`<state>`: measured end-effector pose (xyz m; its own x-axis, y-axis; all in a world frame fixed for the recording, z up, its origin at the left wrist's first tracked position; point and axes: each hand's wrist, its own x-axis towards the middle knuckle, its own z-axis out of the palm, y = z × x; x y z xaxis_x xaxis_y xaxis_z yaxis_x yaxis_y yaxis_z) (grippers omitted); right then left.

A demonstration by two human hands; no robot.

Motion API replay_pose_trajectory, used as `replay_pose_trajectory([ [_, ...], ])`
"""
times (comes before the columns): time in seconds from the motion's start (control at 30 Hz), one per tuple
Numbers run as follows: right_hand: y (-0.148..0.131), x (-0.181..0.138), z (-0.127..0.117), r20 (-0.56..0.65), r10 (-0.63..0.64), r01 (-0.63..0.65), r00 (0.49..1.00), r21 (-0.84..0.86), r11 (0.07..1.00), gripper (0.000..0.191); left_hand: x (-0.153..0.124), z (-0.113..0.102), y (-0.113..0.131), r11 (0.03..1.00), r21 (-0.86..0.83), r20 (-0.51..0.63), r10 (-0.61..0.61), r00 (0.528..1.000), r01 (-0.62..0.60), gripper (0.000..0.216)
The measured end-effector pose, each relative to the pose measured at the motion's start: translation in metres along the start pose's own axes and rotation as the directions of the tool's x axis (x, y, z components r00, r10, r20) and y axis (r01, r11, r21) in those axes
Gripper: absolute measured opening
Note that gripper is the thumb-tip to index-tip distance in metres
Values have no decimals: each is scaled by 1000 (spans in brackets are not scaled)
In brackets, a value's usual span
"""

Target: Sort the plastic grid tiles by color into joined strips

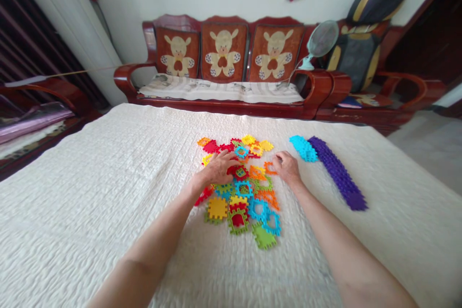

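A loose heap of interlocking plastic tiles with toothed edges lies on the white quilted cover (108,192). My left hand (218,167) rests over the heap with its fingers spread, above a red tile (240,172). At the heap's right side, my right hand (288,167) is closed, its fingertips at the edge of an orange frame tile (270,168). Nearer me lie a yellow tile (217,208), a green frame tile (234,226), a blue frame tile (271,223) and a solid green tile (264,236). Some tiles overlap, and my left hand hides part of the heap.
Right of my right hand, a row of purple tiles (337,171) slants toward me, with light-blue tiles (303,148) beside its far end. Beyond the covered surface stand a wooden sofa (224,106) with bear cushions and a small fan (321,41).
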<state>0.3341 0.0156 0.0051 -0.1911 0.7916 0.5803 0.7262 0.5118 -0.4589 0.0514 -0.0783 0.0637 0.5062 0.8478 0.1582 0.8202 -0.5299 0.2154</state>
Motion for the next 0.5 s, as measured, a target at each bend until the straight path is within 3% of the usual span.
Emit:
replay_pose_trajectory([
  [0.33,-2,0,-2,9,4,-4,1000,17,1000,20,15,4,5,999,-3,-106,-48,993,48,22],
  [0.5,-3,0,-3,-6,26,-26,1000,53,998,21,14,12,1,996,-42,-223,-91,971,83,28],
])
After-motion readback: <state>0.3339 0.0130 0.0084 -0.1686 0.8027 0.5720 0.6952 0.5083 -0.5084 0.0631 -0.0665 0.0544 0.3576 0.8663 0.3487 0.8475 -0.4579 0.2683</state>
